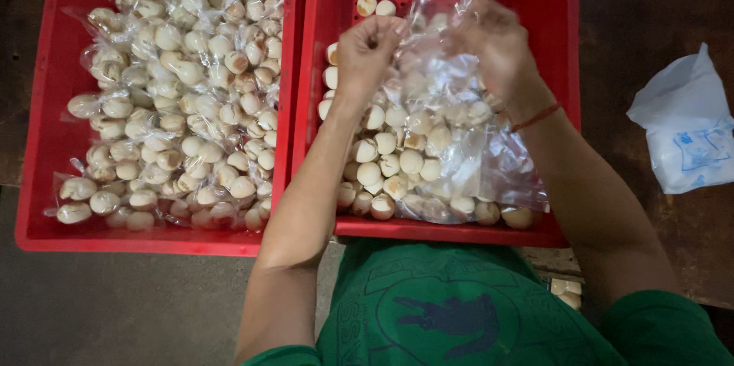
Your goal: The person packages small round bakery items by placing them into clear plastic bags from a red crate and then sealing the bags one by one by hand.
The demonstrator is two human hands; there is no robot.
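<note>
Both my hands are over the right red crate [562, 68]. My left hand [367, 49] is closed on the edge of a clear plastic bag [451, 83]. My right hand [497, 45], blurred, grips the same bag from the other side. The bag lies open over a heap of small round cream-coloured pieces [390, 160] loose in the crate. A red cord [535, 117] circles my right wrist.
A second red crate [53, 144] at the left is piled with clear bags full of the same round pieces [183, 91]. A white plastic bag [688, 129] lies on the dark surface at the right. My green shirt [459, 312] fills the bottom.
</note>
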